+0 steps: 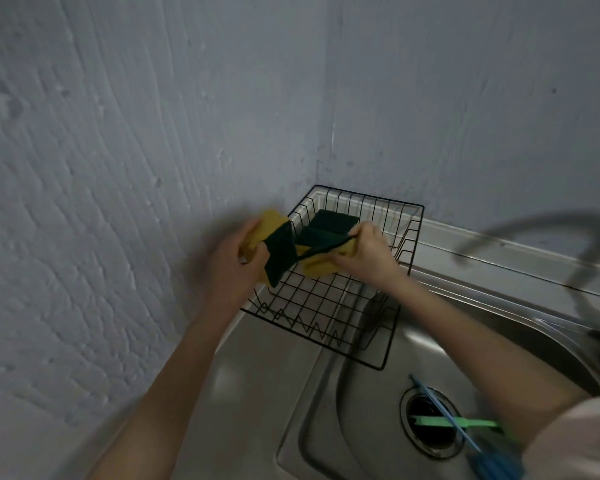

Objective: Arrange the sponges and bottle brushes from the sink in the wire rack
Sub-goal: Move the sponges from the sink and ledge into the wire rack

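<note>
A black wire rack (371,363) stands in the corner on the steel drainboard. One yellow sponge with a dark green scouring face (331,220) lies in the rack's far end. My left hand (234,259) grips a second such sponge (278,252) over the rack's left rim. My right hand (364,251) holds a third sponge (321,263) just above the rack floor, beside the left one. In the sink basin (361,410) a blue bottle brush (444,415) and a green bottle brush (454,421) lie crossed over the drain, partly hidden by my right arm.
Rough grey walls meet in a corner right behind the rack. A curved faucet (534,230) arches over the sink at the right, blurred. The drain opening (428,424) sits in the basin's middle. Steel drainboard (257,375) runs along the rack's near side.
</note>
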{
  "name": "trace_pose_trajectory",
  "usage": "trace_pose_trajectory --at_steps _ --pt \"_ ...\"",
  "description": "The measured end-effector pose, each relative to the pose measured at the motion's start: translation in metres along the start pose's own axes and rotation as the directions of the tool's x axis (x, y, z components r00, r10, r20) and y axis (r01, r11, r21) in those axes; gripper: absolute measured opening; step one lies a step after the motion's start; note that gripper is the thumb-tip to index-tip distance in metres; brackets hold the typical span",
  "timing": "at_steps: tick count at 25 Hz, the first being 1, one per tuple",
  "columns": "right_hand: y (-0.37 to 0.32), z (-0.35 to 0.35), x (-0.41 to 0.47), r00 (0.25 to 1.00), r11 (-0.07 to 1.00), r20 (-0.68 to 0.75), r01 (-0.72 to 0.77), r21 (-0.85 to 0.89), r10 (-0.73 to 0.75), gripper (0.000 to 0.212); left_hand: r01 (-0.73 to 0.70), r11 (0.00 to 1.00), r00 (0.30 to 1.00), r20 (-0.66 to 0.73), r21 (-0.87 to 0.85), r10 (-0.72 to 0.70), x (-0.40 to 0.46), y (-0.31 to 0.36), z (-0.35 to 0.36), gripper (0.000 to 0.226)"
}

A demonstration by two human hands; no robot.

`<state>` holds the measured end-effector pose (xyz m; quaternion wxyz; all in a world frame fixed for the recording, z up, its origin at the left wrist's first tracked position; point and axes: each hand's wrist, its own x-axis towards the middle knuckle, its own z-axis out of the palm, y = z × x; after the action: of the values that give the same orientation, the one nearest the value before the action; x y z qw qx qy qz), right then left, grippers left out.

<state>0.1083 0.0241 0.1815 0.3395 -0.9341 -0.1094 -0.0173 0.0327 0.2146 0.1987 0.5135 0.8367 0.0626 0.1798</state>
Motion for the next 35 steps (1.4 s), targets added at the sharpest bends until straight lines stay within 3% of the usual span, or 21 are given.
trace_pose_trajectory --at_steps 3,7,9,14,25,35 --pt "0.006 0.035 0.006 0.99 1.0 0.139 -0.023 0.016 0.021 0.063 0.03 0.999 1.0 0.008 -0.034 -0.03 0.006 -0.009 0.002 0.045" --pt "0.02 0.05 0.0 0.944 0.933 0.299 -0.021 -0.36 0.136 0.072 0.028 0.999 0.999 0.019 -0.029 -0.027 0.011 -0.011 0.008 0.045" --pt "0.023 0.048 0.002 0.948 0.933 0.288 -0.025 -0.36 0.137 0.069 0.021 1.0 1.0 0.02 -0.021 -0.021 0.013 -0.013 0.009 0.045" --pt "0.013 0.049 0.016 0.983 0.984 0.167 -0.043 -0.172 0.072 0.049 -0.011 0.999 1.0 -0.005 0.041 0.011 0.009 -0.017 0.01 0.045" --pt "0.01 0.071 0.02 0.974 0.958 0.227 0.074 -0.279 -0.01 0.044 0.009 1.0 1.0 -0.005 -0.01 -0.009 0.008 -0.029 0.009 0.045" --pt "0.006 0.072 0.021 0.979 0.924 0.198 0.04 -0.38 0.039 0.05 0.011 0.999 1.0 -0.004 -0.032 -0.012 0.008 -0.034 0.012 0.045"
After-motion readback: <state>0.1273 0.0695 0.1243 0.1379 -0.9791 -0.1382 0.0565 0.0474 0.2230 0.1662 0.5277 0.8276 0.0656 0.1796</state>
